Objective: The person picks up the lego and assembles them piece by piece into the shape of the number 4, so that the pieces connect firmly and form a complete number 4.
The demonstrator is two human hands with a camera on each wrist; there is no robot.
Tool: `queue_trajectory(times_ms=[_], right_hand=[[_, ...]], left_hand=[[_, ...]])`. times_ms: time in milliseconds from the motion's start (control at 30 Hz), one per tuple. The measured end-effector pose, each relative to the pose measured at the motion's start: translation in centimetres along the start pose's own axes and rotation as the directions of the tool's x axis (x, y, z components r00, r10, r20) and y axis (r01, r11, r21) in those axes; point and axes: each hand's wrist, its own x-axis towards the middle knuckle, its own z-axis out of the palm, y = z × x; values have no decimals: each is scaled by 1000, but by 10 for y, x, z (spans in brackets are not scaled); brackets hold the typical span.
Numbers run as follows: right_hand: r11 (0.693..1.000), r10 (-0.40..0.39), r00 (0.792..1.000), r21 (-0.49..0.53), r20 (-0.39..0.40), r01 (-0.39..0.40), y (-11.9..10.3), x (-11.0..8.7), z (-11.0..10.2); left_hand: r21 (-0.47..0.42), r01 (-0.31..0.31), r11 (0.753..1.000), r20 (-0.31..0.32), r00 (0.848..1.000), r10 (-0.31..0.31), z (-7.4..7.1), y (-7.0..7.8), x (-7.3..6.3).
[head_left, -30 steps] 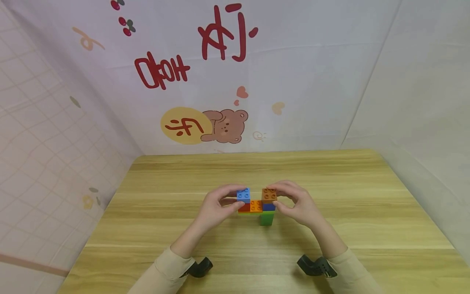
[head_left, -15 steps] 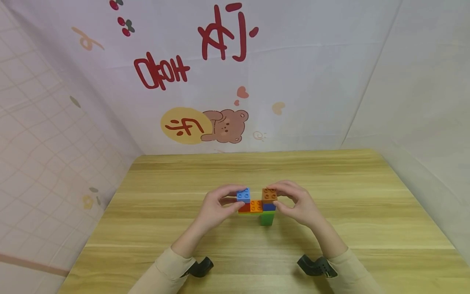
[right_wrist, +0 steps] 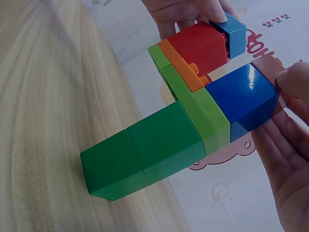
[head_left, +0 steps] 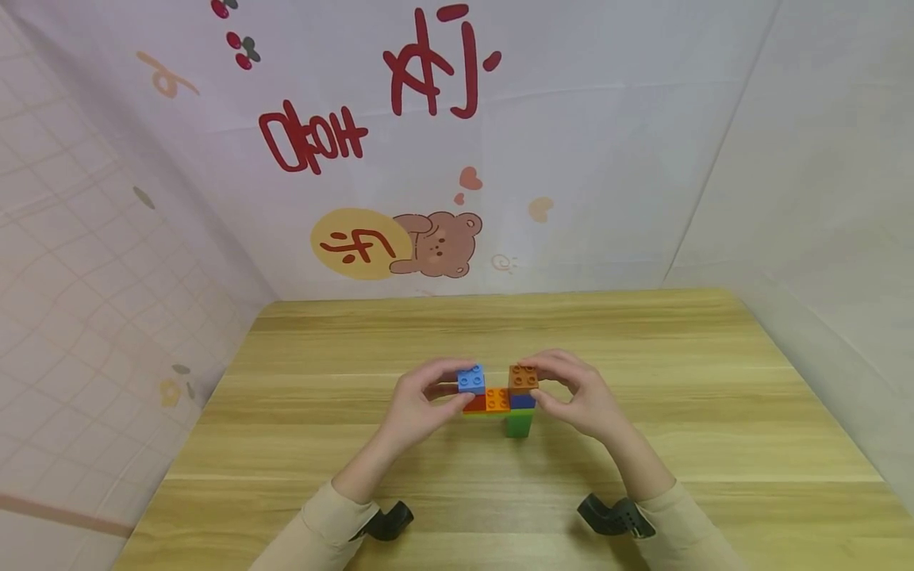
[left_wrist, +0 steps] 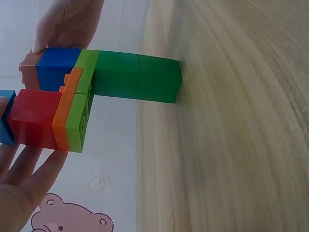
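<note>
My left hand (head_left: pixel 421 403) pinches a light blue toy building brick (head_left: pixel 470 381) between thumb and fingers. That brick sits askew over a red brick (left_wrist: pixel 35 118), and a gap with red studs shows between them in the right wrist view. An orange plate (right_wrist: pixel 181 63) lies under the red brick, on lime green plates (right_wrist: pixel 212 121) that jut sideways. Two green bricks (left_wrist: pixel 116 74) stacked upright on the table carry the plates. A dark blue brick (right_wrist: pixel 241 99) stands above this column, topped by a brown brick (head_left: pixel 524 379). The thumb and fingers of my right hand (head_left: pixel 581 396) grip the brown brick.
The wooden table (head_left: pixel 321 341) stretches out around the brick structure. Behind it hangs a white cloth (head_left: pixel 607 159) printed with a bear and red characters. Black wrist mounts (head_left: pixel 389 521) sit at both sleeves. The left side of the structure overhangs the table.
The light blue brick has shifted slightly left and tipped a little in my left hand. My right hand and the rest of the structure stay where they were.
</note>
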Motion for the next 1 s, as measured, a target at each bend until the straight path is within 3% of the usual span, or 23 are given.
queue_trajectory(times_ms=[133,400,500,733,1000], right_hand=[[1000,0,1000,12,1,0,1,0,0],[1000,1,1000,16,-2,-1,0,1,0],[1000,3,1000,11,0,-3,0,1,0],[1000,-8,1000,10,0,8,0,1,-1],[1000,-4,1000,10,4,4,0,1,-1]], left_hand=[[-7,8,1000,-6,1000,-8,0,-18,0],[20,14,1000,5,1000,-14,0,11,1],[16,16,1000,9,1000,-16,-1,15,1],[4,35,999,10,999,-35,-1,-12,3],[-25,51,998,7,999,-51,-2,-13,3]])
